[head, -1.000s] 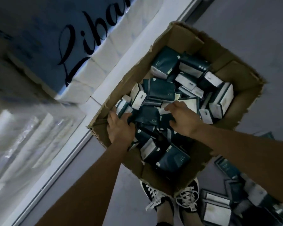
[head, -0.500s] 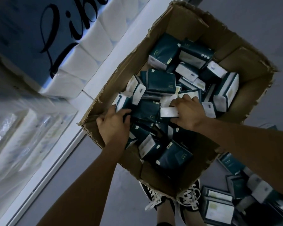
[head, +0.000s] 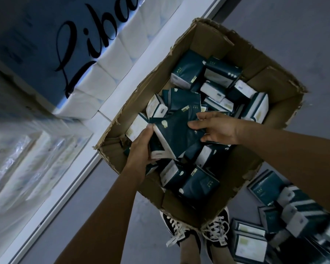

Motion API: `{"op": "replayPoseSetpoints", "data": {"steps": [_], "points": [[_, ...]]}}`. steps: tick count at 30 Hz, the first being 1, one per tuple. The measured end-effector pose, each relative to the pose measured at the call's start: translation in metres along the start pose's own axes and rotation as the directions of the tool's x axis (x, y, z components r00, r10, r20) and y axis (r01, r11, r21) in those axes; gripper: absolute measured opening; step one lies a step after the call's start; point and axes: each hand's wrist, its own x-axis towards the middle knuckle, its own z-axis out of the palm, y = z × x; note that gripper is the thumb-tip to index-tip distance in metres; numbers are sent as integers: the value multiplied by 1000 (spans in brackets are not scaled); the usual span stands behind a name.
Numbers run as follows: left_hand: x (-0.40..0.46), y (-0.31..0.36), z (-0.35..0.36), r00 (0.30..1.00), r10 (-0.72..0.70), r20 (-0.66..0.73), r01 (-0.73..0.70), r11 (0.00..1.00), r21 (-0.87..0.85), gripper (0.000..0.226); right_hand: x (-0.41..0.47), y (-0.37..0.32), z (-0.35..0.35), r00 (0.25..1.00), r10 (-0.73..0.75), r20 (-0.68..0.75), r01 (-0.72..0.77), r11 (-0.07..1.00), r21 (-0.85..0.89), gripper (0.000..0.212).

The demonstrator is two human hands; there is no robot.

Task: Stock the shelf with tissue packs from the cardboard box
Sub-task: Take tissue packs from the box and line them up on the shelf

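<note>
An open cardboard box [head: 271,86] stands on the floor, full of dark green and white tissue packs [head: 189,73] lying loose. Above the pile a small stack of tissue packs [head: 175,134] is lifted between both hands. My left hand [head: 141,141] grips the stack's left end, thumb on top. My right hand [head: 217,128] holds its right side with fingers spread over the dark face. The white shelf edge [head: 122,96] runs diagonally left of the box.
Large wrapped paper packs [head: 27,159] and a blue pack with black lettering [head: 84,44] fill the shelf at left. More tissue packs [head: 271,216] lie on the grey floor at lower right. My two black sneakers [head: 183,231] stand at the box's near corner.
Both hands were down in the pile gathering packs; now they have come together and raised a small stack above the other packs.
</note>
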Motion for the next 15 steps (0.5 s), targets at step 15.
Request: {"op": "replayPoseSetpoints", "data": {"steps": [15], "points": [[-2,-14,-13,997,21,-73,-27,996,-88,43,-3,94,26,956,274,-105,-250,573,-781,91]]}}
